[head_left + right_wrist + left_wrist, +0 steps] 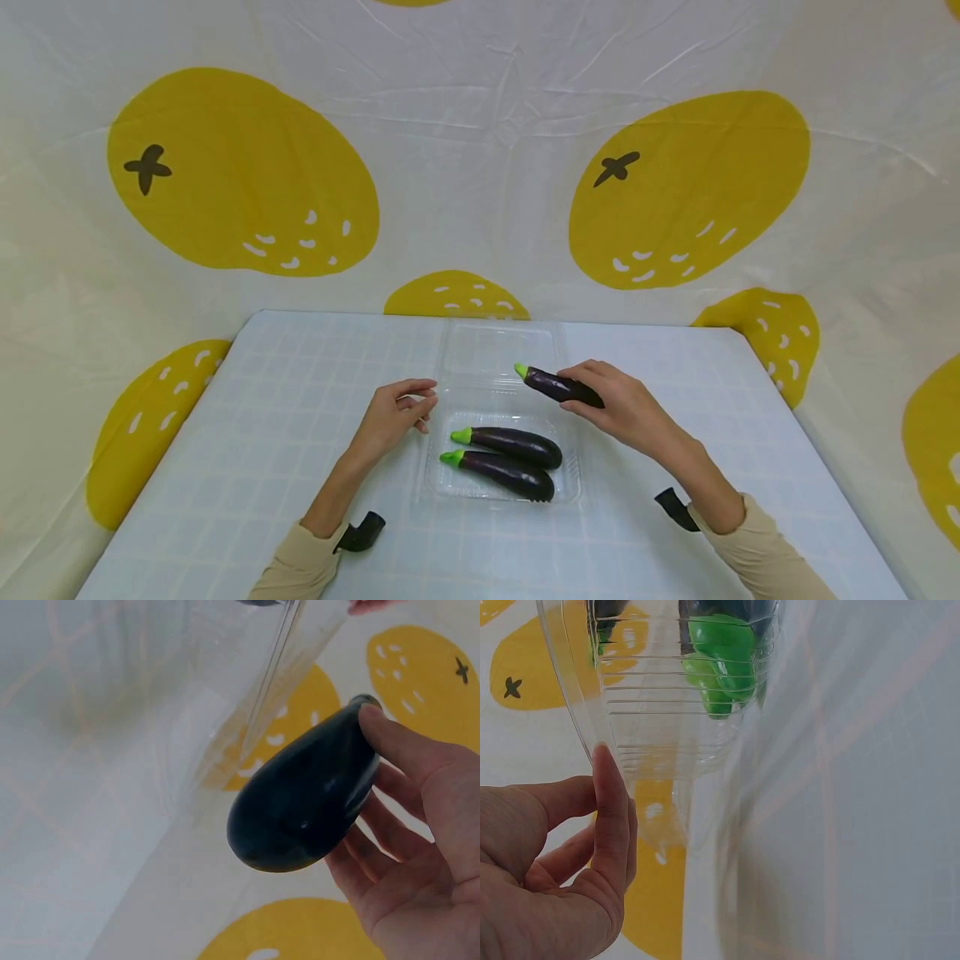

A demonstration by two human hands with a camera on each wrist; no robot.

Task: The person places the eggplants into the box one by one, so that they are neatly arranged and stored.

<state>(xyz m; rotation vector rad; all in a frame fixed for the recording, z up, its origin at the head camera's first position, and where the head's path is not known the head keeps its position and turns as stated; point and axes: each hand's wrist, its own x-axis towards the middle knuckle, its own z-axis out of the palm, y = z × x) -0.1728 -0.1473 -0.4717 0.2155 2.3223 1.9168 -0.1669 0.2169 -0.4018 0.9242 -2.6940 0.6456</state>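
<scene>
My right hand [626, 408] holds an eggplant [558, 387] in the air above the clear plastic box, its green stem end pointing left. In the right wrist view the thumb and fingers grip the dark eggplant [300, 799] from the side. Two more eggplants [513, 446] lie side by side in the clear plastic box [573, 492], stems to the left. My left hand [390, 421] is at the box's left side with its fingers loosely bent and nothing in them. Whether a fingertip [604, 761] touches the clear plastic, I cannot tell.
The box's clear lid [498, 354] lies folded back toward the table's far edge. A pale checked cloth covers the table [300, 375]. Behind it hangs a white sheet [472, 167] with large yellow fruit prints. Black devices [363, 532] sit at both wrists.
</scene>
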